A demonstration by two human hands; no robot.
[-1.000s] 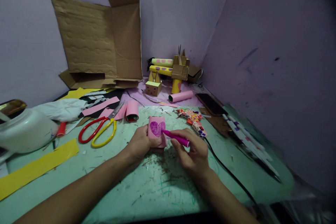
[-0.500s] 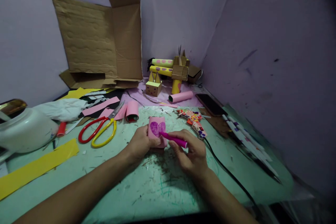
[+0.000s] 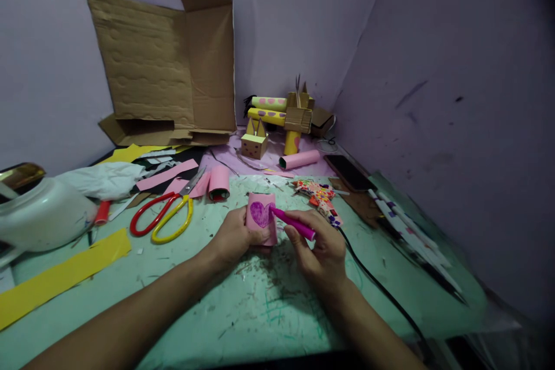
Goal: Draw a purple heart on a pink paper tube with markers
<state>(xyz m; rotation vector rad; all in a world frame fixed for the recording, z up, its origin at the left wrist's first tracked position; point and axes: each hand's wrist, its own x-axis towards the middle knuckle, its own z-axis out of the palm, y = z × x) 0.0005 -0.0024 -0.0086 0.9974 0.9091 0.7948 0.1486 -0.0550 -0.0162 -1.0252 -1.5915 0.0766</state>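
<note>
Holds a short, pink, paper-covered tube (image 3: 262,217) in the left hand (image 3: 229,237), over the middle of the pale green tabletop (image 3: 195,306). Curls the left fingers nearly closed around its side and back, laying the thumb across the lower front. Grips a slim magenta marker (image 3: 297,225) in the right hand (image 3: 323,248), pinched between thumb and fingers and pointed at the right edge of a scribbled purple heart (image 3: 259,214). Cannot tell whether touching the paper at the tip.

Looks very light, smooth and fairly stiff, though hollow and probably easy to dent if squeezed hard. Best held low along the sides, clear of the ink, which might smear. Looks likely to roll if laid down.

To the left, lie scissors (image 3: 185,189) with looped red and yellow plastic handles, and a flat yellow paper strip (image 3: 65,277). Just ahead, sits another pink tube (image 3: 219,182), round and open-ended. To the right, rests a floral-patterned glue gun (image 3: 321,202) with a black cord (image 3: 381,286). Behind, stands a large, creased, brown cardboard box (image 3: 151,63).
</note>
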